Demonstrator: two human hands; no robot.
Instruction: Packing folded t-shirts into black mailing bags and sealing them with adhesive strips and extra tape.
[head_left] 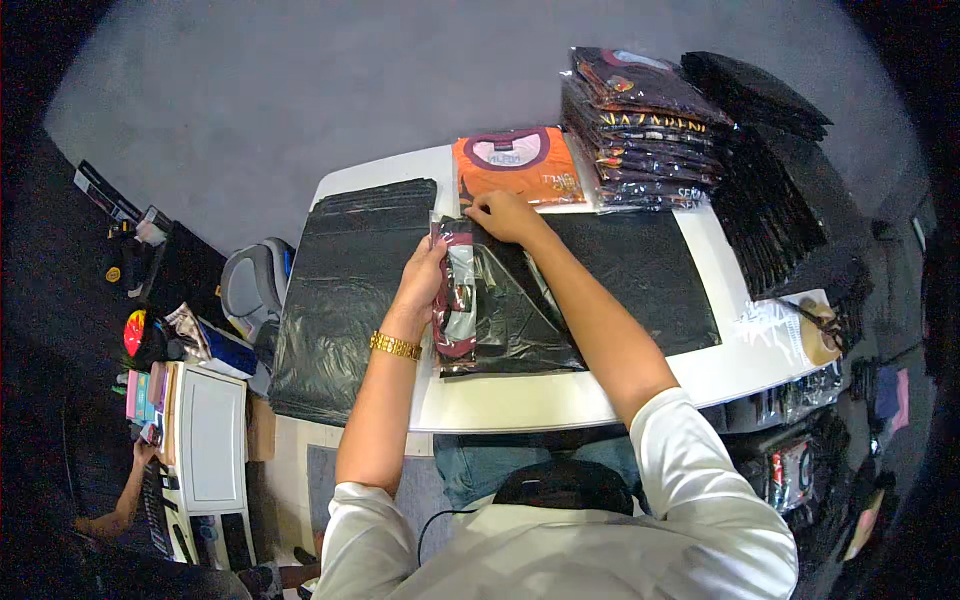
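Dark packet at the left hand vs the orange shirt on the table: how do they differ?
Colour: the dark packet is mostly black; the orange shirt is mostly orange.
Pose: the packet's maroon trim runs down its left side; the shirt's curves at its far end.
Place: the packet lies nearer the person, with the left hand at its left edge; the shirt lies beyond it.
Shared: both show maroon trim.

a grey chair [242,285] stands near a cabinet [214,435].
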